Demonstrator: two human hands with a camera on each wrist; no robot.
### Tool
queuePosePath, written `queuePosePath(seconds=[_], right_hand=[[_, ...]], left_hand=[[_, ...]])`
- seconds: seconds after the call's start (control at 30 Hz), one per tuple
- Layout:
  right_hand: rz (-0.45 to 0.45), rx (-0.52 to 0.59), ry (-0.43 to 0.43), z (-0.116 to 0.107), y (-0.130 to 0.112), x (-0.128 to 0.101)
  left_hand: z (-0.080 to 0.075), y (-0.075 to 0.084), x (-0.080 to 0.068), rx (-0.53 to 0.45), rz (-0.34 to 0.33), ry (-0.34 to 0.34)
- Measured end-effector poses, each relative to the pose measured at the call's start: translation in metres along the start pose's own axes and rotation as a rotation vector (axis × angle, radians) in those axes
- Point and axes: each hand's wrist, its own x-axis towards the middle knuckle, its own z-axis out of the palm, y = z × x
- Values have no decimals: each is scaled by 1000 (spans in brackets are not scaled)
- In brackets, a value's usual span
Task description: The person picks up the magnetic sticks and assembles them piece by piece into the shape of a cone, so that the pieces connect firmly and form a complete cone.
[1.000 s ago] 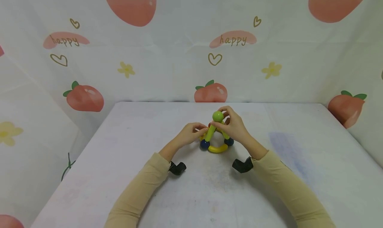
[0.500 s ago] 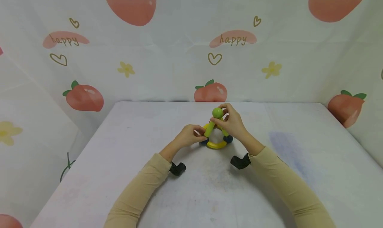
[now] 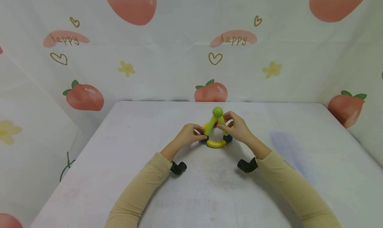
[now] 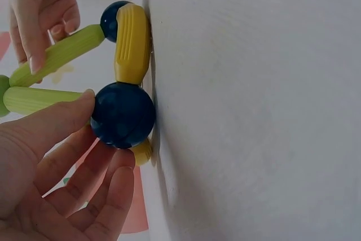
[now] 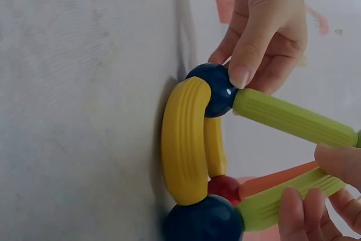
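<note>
A pyramid of magnetic sticks and balls stands on the table in the head view. A green ball (image 3: pixel 217 111) tops it, with green sticks (image 3: pixel 210 125) sloping down to two dark blue balls. My left hand (image 3: pixel 190 134) pinches the left blue ball (image 4: pixel 123 114), its thumb right at the joint with the stick. My right hand (image 3: pixel 238 128) holds the other green stick (image 5: pixel 265 210) between thumb and fingers, above the right blue ball (image 3: pixel 228 138). Between the blue balls runs a curved yellow stick (image 3: pixel 216 144). Behind, the right wrist view shows a red ball (image 5: pixel 224 189) and an orange-red stick (image 5: pixel 276 179).
The white tabletop (image 3: pixel 209 184) stretches around the toy. A fruit-printed cloth (image 3: pixel 167 55) hangs behind the table. Black wrist mounts (image 3: pixel 247 165) stick out below both sleeves.
My right hand has moved from just below the top green ball down to the right green stick. My left hand has shifted from the left stick to the blue ball. The pyramid slid slightly away.
</note>
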Motion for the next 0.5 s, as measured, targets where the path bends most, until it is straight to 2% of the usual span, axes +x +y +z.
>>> queuePosePath(seconds=[0.3,0.5], right_hand=[[-15,27,-16,-1,2,-2],[-5,2,-19,-1,3,-2]], left_hand=[[1,1,1,6,-16,7],[-2,1,0,8,-30,-13]])
